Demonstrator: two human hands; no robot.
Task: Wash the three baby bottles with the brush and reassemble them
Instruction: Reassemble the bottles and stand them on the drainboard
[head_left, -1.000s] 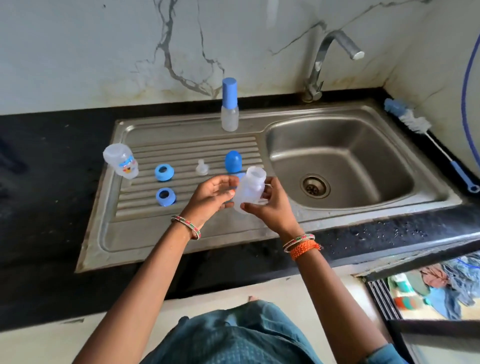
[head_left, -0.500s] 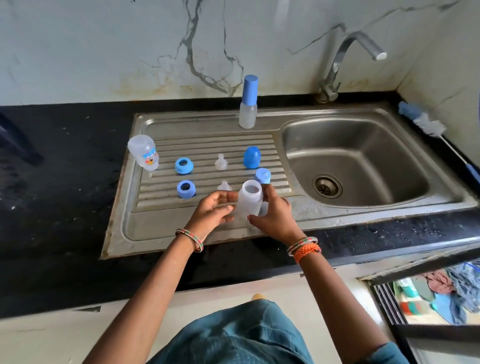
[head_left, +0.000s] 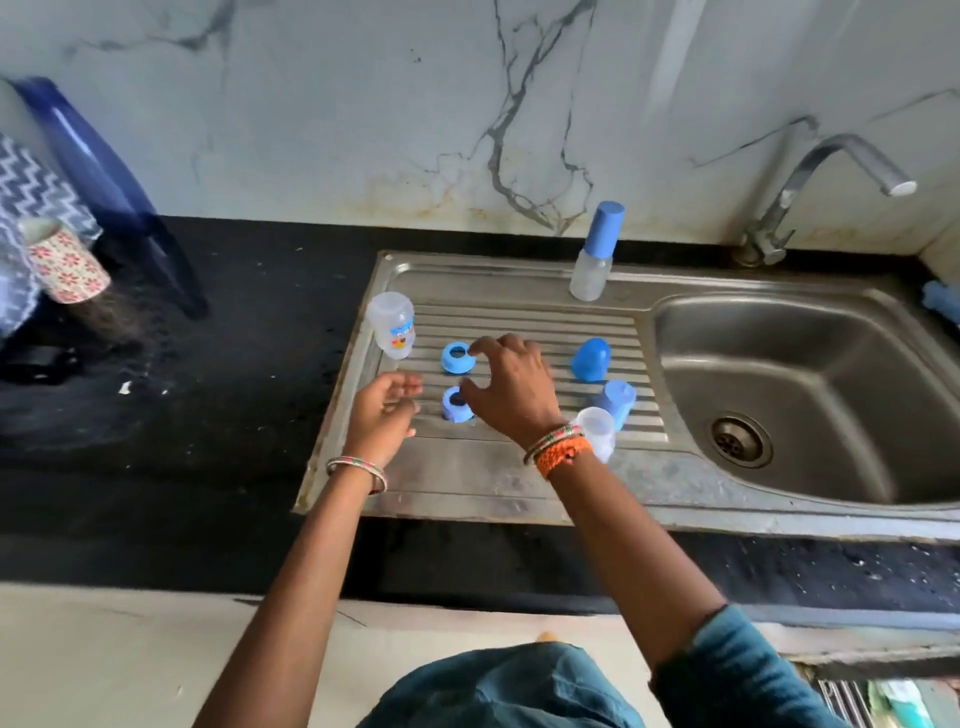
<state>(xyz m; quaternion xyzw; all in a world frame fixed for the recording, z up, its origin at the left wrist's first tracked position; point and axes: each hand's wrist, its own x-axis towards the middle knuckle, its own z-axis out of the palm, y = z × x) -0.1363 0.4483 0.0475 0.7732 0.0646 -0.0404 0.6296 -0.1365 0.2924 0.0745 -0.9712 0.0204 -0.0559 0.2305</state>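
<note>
**Both hands over the drainboard, nothing gripped**

The right hand (head_left: 506, 387) is reached across the ribbed drainboard (head_left: 519, 322) with fingers spread and loosely bent, poised between the two blue collar rings; no object is seen held in it, though what lies under the palm is hidden. The left hand (head_left: 384, 410) is held just left of it, fingers relaxed and slightly curled, empty. Bangles are worn on both wrists — an orange thread band is added on the right.

Counted on the drainboard:
- Collar rings, 2: upper ring (head_left: 457, 357) just beside the right fingertips, lower ring (head_left: 456, 404) between the two hands, partly covered by the right thumb.
- Blue caps, 2: domed cap (head_left: 591, 360) upright, second cap (head_left: 616, 401) just in front of it.
- Bottles, 3: open bottle (head_left: 597, 431) standing near the right wrist, touching or just beside the second cap — contact cannot be told; printed bottle (head_left: 392, 331) tilted at the drainboard's left edge; capped bottle (head_left: 595, 254) upright at the back rim.

Nipples cannot be made out; that area is covered by the right hand.

The sink basin (head_left: 779, 364) is seen to the right, with drain (head_left: 740, 440) and tap (head_left: 810, 182). The brush head (head_left: 941, 301) is only partly in frame at the far right edge. A patterned cup (head_left: 65, 267) is lying on the black counter (head_left: 234, 389) at left.
</note>
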